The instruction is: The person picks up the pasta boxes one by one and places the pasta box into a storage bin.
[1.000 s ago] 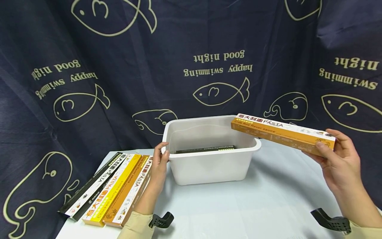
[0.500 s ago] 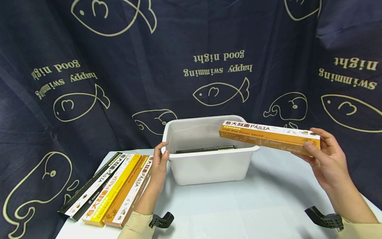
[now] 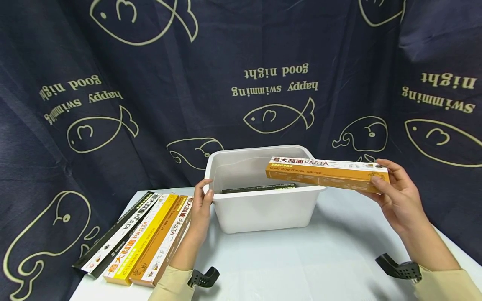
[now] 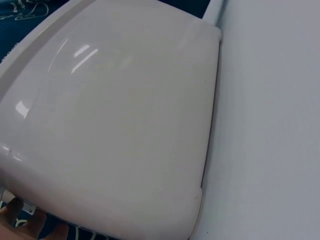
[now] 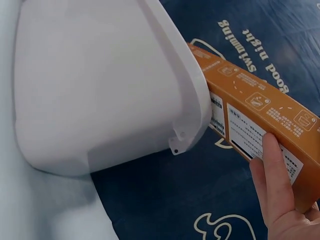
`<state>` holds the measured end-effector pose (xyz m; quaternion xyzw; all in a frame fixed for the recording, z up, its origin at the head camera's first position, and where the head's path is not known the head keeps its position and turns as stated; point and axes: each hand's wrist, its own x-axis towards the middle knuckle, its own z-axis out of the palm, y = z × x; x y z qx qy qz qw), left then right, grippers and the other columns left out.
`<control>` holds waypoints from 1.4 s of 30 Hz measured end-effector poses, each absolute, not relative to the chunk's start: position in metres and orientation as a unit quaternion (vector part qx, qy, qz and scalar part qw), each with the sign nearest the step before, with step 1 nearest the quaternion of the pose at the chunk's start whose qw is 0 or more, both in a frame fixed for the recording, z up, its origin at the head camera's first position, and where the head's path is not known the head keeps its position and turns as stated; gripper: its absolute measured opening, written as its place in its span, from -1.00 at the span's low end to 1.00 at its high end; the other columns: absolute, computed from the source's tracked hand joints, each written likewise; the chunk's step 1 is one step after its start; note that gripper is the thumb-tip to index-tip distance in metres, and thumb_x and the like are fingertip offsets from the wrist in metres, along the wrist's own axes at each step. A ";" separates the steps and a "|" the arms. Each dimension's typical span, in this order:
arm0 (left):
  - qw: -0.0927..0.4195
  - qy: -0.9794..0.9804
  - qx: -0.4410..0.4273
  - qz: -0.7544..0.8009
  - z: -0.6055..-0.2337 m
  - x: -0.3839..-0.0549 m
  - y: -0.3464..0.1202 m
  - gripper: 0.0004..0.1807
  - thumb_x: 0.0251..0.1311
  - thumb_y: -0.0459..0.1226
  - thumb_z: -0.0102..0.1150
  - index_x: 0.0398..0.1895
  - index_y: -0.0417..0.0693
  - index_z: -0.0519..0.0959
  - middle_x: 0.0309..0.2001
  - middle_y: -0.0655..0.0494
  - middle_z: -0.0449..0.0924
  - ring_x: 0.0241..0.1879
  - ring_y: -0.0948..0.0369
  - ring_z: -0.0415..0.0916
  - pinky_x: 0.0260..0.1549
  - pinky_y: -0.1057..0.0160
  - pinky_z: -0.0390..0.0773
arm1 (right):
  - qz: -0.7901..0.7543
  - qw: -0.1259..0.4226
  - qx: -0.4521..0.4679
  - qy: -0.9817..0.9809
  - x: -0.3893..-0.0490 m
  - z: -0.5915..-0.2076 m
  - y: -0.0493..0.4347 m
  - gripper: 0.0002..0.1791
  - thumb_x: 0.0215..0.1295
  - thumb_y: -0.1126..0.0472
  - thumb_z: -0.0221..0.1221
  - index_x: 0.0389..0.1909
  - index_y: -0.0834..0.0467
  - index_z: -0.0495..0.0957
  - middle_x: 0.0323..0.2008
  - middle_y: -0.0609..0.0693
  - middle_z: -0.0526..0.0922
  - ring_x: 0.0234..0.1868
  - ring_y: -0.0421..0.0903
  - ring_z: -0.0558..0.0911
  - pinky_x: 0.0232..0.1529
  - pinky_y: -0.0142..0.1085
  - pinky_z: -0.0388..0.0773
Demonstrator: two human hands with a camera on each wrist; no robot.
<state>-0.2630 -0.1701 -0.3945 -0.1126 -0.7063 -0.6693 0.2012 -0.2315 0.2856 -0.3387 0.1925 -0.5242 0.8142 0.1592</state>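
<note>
My right hand grips the right end of an orange and white pasta box, labelled Crab Roe flavor sauce. The box's far end hangs over the right part of a white plastic bin. In the right wrist view fingers lie along the labelled underside of the pasta box. My left hand holds the bin's left rim, thumb outside near the front corner. Inside the bin lies a black pasta box, partly hidden by the front wall. The left wrist view shows mostly the bin's outer wall.
Left of the bin, several pasta boxes lie side by side: a black one, a yellow one and an orange one. They rest on a pale table. A dark blue curtain with fish drawings hangs behind.
My right hand has carried the crab roe pasta box left and slightly lower, so more of it overlaps the bin. The left hand and the bin have stayed in place.
</note>
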 end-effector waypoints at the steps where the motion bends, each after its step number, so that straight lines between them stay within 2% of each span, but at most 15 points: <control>1: 0.200 -0.705 -0.115 -0.671 -0.395 -0.263 -0.171 -0.59 0.49 -0.19 -0.15 0.35 0.01 0.27 0.39 0.16 0.24 0.10 0.35 0.33 0.04 0.44 0.35 | 0.814 0.153 0.190 -0.527 -0.233 -0.338 0.285 -0.47 0.40 0.55 -0.02 0.31 0.10 0.38 0.14 -0.07 0.42 0.03 -0.17 0.56 -0.15 -0.28 0.72; 3: 0.199 -0.701 -0.118 -0.674 -0.395 -0.264 -0.171 -0.59 0.49 -0.20 -0.15 0.35 0.01 0.26 0.39 0.16 0.24 0.11 0.36 0.34 0.04 0.45 0.37 | 0.814 0.141 0.187 -0.532 -0.235 -0.337 0.284 -0.48 0.41 0.52 -0.01 0.31 0.08 0.38 0.14 -0.08 0.42 0.04 -0.18 0.55 -0.12 -0.30 0.71; 10: 0.201 -0.701 -0.118 -0.674 -0.395 -0.264 -0.171 -0.59 0.48 -0.20 -0.13 0.34 0.02 0.28 0.29 0.20 0.27 -0.03 0.35 0.37 -0.01 0.43 0.37 | 0.811 0.112 0.180 -0.545 -0.242 -0.335 0.278 -0.50 0.44 0.46 0.01 0.31 0.03 0.39 0.17 -0.09 0.36 0.08 -0.17 0.48 -0.07 -0.33 0.70; 19: 0.200 -0.703 -0.119 -0.672 -0.397 -0.266 -0.172 -0.59 0.49 -0.20 -0.14 0.35 0.02 0.28 0.35 0.18 0.27 0.10 0.33 0.36 0.06 0.43 0.36 | 0.797 0.110 0.177 -0.567 -0.248 -0.333 0.268 -0.51 0.45 0.42 0.01 0.33 0.03 0.37 0.18 -0.07 0.32 0.07 -0.17 0.50 -0.06 -0.36 0.69; 24: 0.204 -0.704 -0.117 -0.670 -0.397 -0.266 -0.172 -0.59 0.47 -0.19 -0.13 0.34 0.04 0.29 0.32 0.18 0.29 0.03 0.29 0.38 0.01 0.43 0.36 | 0.796 0.106 0.169 -0.572 -0.250 -0.331 0.263 -0.51 0.45 0.40 0.03 0.34 0.02 0.37 0.17 -0.08 0.34 0.08 -0.17 0.49 -0.07 -0.36 0.69; 28: 0.204 -0.705 -0.118 -0.669 -0.397 -0.266 -0.172 -0.58 0.48 -0.19 -0.14 0.35 0.02 0.28 0.33 0.16 0.28 0.01 0.35 0.37 0.01 0.43 0.36 | 0.794 0.100 0.170 -0.575 -0.253 -0.329 0.259 -0.50 0.45 0.41 0.04 0.34 0.01 0.37 0.15 -0.08 0.36 0.10 -0.18 0.50 -0.06 -0.36 0.69; 35: 0.200 -0.705 -0.118 -0.670 -0.397 -0.266 -0.172 -0.58 0.48 -0.17 -0.15 0.35 0.04 0.28 0.40 0.16 0.24 0.11 0.34 0.33 0.05 0.42 0.35 | 0.799 0.084 0.177 -0.568 -0.257 -0.326 0.251 -0.43 0.44 0.42 0.04 0.40 0.00 0.28 0.17 -0.09 0.32 0.10 -0.18 0.49 -0.08 -0.35 0.69; 42: 0.197 -0.706 -0.115 -0.671 -0.397 -0.265 -0.172 -0.57 0.47 -0.15 -0.14 0.35 0.06 0.28 0.41 0.17 0.23 0.10 0.33 0.34 0.05 0.42 0.36 | 0.790 0.069 0.166 -0.587 -0.260 -0.319 0.243 -0.47 0.45 0.37 0.07 0.38 -0.02 0.32 0.20 -0.11 0.33 0.10 -0.18 0.47 -0.06 -0.39 0.68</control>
